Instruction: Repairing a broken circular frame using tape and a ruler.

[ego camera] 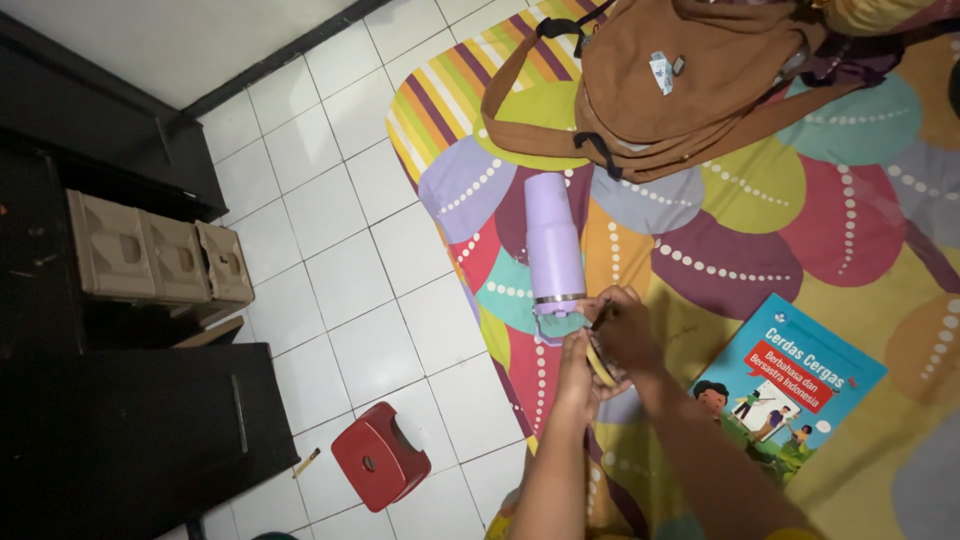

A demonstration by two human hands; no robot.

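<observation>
Lilac bottle (553, 245) lying flat on the patterned mat (760, 200), long axis pointing straight away, teal cap end at both hands; left hand (578, 372) and right hand (625, 330) closed round that end, equally near

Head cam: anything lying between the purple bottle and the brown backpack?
Nothing. In the head view, only a short stretch of the patterned bedsheet shows between the purple bottle and the brown backpack. Both hands work at the bottle's lid end.
</observation>
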